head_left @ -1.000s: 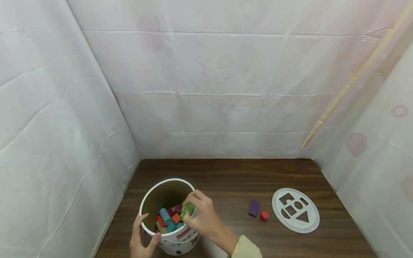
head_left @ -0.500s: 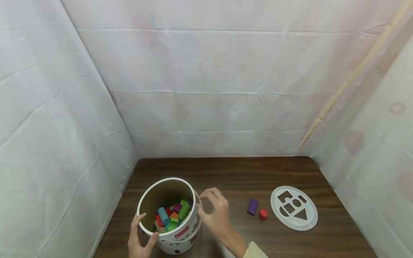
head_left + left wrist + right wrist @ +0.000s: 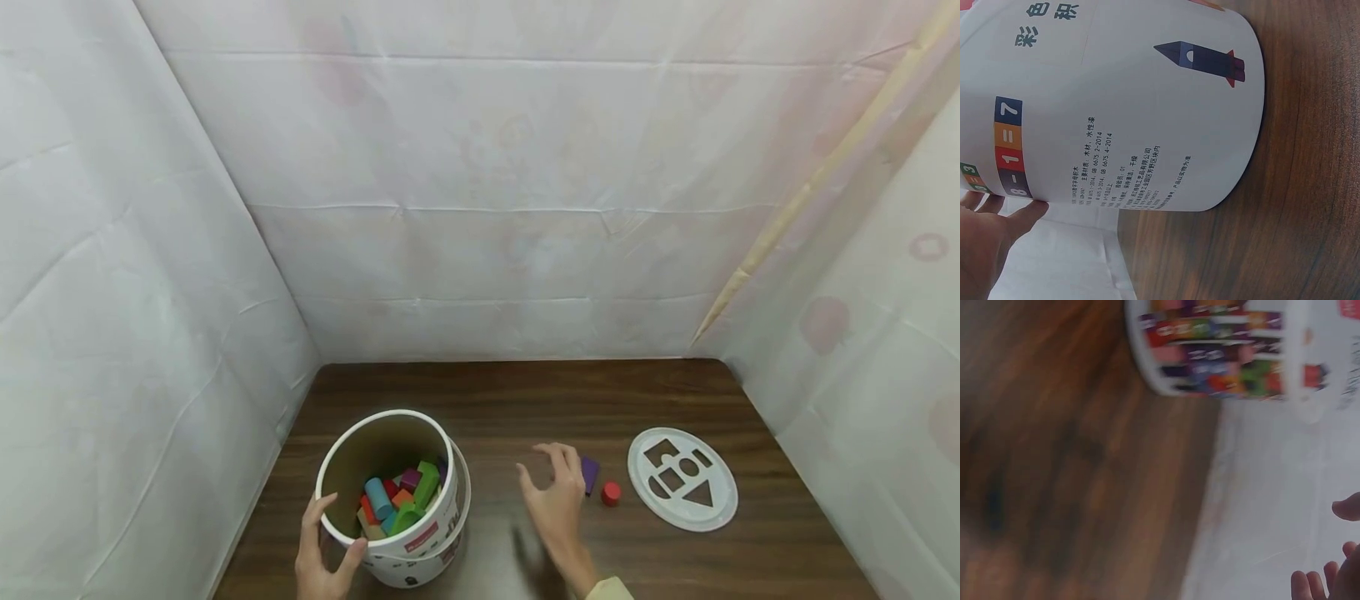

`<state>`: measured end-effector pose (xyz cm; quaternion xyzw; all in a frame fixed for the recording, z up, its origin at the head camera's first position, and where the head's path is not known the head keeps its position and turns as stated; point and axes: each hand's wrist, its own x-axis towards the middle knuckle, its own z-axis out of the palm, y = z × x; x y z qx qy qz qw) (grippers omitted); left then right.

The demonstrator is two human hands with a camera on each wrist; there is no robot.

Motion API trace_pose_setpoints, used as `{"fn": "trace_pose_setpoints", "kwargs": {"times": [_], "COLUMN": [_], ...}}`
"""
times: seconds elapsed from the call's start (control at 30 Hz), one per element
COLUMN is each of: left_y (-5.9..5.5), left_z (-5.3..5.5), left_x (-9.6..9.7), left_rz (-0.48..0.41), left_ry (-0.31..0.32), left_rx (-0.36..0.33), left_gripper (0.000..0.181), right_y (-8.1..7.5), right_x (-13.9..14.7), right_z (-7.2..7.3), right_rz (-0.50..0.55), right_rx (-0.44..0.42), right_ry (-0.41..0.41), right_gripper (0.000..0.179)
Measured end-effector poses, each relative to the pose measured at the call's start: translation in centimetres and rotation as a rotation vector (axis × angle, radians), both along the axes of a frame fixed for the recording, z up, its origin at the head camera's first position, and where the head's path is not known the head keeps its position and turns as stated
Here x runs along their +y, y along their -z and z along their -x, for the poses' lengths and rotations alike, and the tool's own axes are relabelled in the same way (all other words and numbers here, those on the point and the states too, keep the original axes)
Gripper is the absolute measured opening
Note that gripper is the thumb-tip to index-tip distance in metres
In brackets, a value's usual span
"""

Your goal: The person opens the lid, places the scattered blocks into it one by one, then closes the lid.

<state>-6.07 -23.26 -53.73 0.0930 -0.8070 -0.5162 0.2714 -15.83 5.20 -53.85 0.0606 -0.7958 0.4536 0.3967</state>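
Observation:
A white printed bucket [image 3: 401, 568] stands on the table's left part. Inside lie several coloured blocks, among them a blue cylinder [image 3: 378, 496], a long green block [image 3: 426, 485] and a green arch-shaped piece [image 3: 407, 517]. My left hand [image 3: 318, 558] holds the bucket at its near left side, thumb and fingers spread along the rim; the left wrist view shows fingers [image 3: 1025, 215] against the printed wall. My right hand [image 3: 558, 504] is over the table, empty, fingers loosely bent and apart from the thumb. It partly covers a purple block [image 3: 590, 473]. Beside that sits a red cylinder [image 3: 611, 493].
To the right lies a round white lid [image 3: 722, 479] with shaped cutouts. The bucket's handle [image 3: 468, 492] hangs along its right side. White sheeting [image 3: 480, 250] walls in the dark wooden table [image 3: 517, 392] at the back and both sides.
My right hand has let go of green pieces, which now lie in the bucket, and has moved right to beside the purple block. The left hand keeps its hold.

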Motion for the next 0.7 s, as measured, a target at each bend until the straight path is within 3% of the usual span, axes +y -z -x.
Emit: {"fn": "trace_pose_setpoints", "kwargs": {"times": [0.3, 0.7], "left_y": [0.3, 0.2], "left_z": [0.0, 0.0], "left_x": [-0.2, -0.2], "left_rz": [0.003, 0.000], "left_ry": [0.028, 0.037], "left_rx": [0.077, 0.079], "left_gripper": [0.070, 0.070], "right_y": [5.0, 9.6], "right_x": [1.8, 3.6], "right_z": [1.0, 1.0], "right_rz": [-0.028, -0.109], "right_rx": [-0.068, -0.331], "right_ry": [0.170, 0.303], "right_gripper": [0.048, 0.051]}}
